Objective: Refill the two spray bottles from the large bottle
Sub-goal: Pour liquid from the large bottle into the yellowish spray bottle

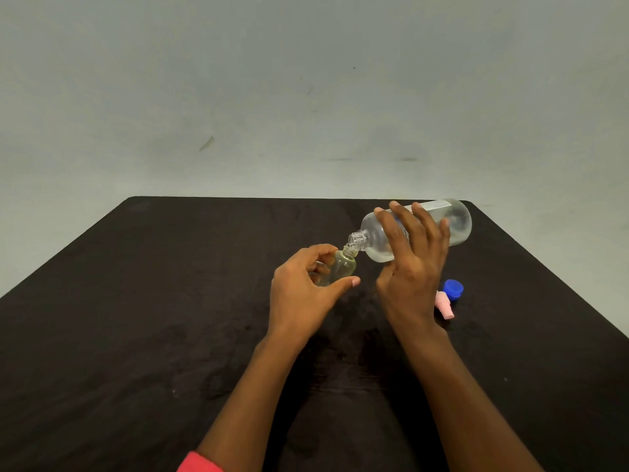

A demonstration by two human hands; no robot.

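Note:
My right hand (413, 257) grips the large clear bottle (456, 221), which is tipped almost on its side with its open neck (358, 240) pointing left and down. That neck meets the open mouth of a small clear spray bottle (342, 267) holding yellowish liquid. My left hand (306, 294) holds the small bottle between thumb and curled fingers, tilted toward the large one. A little clear liquid lies along the large bottle's lower side. Only one small bottle is in view.
A blue cap (453, 289) and a pink spray top (445, 304) lie on the black cloth-covered table (136, 301) just right of my right wrist. A pale wall stands behind the table's far edge.

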